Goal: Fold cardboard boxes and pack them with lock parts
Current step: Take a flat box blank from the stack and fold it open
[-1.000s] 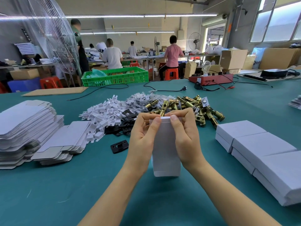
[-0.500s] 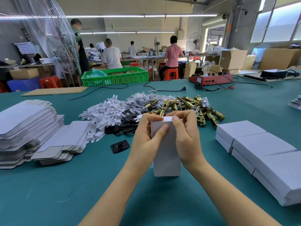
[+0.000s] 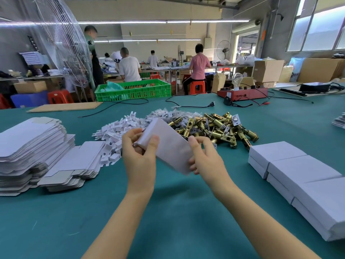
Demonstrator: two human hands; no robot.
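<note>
While closing box (image 3: 169,144): left hand (image 3: 139,156) pinching top end, right hand (image 3: 202,156) gripping lower edge. Next: set beside done boxes (image 3: 298,171).

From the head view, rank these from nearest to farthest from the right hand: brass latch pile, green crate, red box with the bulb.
From the right hand:
1. Brass latch pile, just beyond its fingertips.
2. Red box with the bulb, far, right of centre.
3. Green crate, at the table's far edge, left.

The surface (image 3: 168,212) is teal. On it, the folded box (image 3: 168,144) and flat blanks (image 3: 28,144) are white, the latch parts (image 3: 214,128) brassy gold. Beyond the surface stand a green slotted crate (image 3: 134,89) and a red base (image 3: 242,94).
</note>
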